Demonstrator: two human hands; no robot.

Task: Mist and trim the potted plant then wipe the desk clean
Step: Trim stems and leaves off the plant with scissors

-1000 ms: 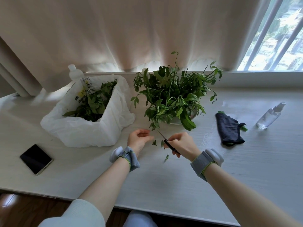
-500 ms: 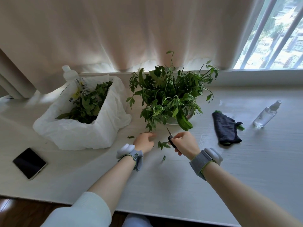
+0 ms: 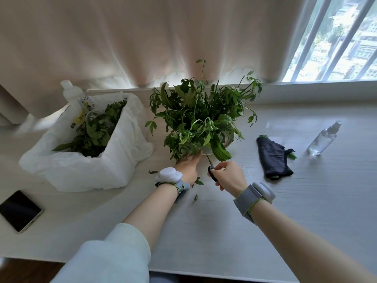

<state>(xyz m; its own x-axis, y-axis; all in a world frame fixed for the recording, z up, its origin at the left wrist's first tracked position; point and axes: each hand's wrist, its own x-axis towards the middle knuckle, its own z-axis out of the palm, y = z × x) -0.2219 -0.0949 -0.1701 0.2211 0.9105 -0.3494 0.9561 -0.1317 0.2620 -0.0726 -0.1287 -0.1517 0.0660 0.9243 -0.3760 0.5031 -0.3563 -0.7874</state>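
Cut leaves (image 3: 198, 182) lie on the desk (image 3: 204, 231). The left hand (image 3: 186, 167) has moved up from them, and its flat fingers touch low leaves. The right hand (image 3: 229, 177) grips the scissors (image 3: 211, 169). The potted plant (image 3: 200, 119) stands at 12 o'clock. More trimming looks likely. The cloth (image 3: 273, 158) waits at 3 o'clock.

Leafy green potted plant (image 3: 201, 119), upright in a pale pot, mid-desk (image 3: 224, 231) near the far edge. Small black-handled scissors (image 3: 211, 169) just before the pot, tips pointing at it. Dark crumpled cloth (image 3: 272, 158), then clear spray bottle (image 3: 323, 138), toward the right edge.
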